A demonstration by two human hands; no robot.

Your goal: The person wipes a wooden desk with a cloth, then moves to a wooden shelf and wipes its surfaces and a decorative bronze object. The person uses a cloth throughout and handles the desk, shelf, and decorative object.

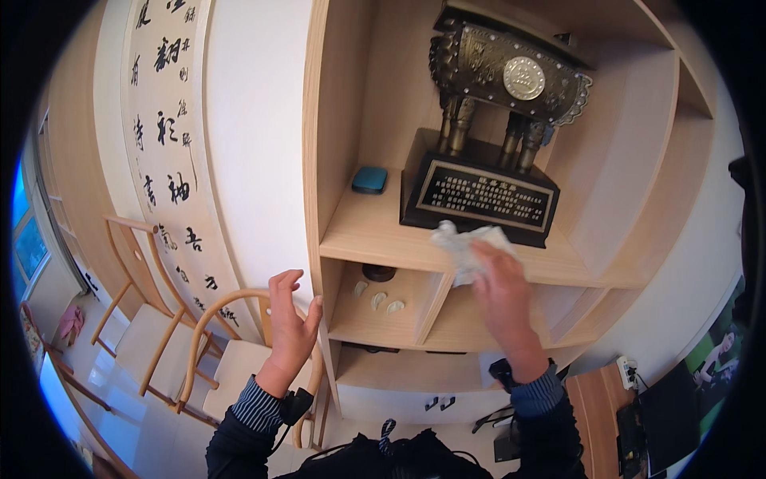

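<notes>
two bare hands work at a pale wooden shelf unit (375,231). the right hand (499,291) presses a crumpled white cloth (467,243) against the shelf's front edge, just below a dark bronze vessel (511,76) on its black plinth (479,195); the fingers closed over the cloth are partly hidden by it. the left hand (289,327) is open, empty, resting at the unit's side panel. a small blue case (369,180) sits beside the plinth. small pale objects (379,299) in the cubby below are too small to identify.

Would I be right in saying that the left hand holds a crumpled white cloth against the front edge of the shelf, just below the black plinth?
Not quite: the head view shows the right hand holding the crumpled white cloth against the shelf edge below the black plinth. The left hand is empty and open beside the cabinet's side.
</notes>
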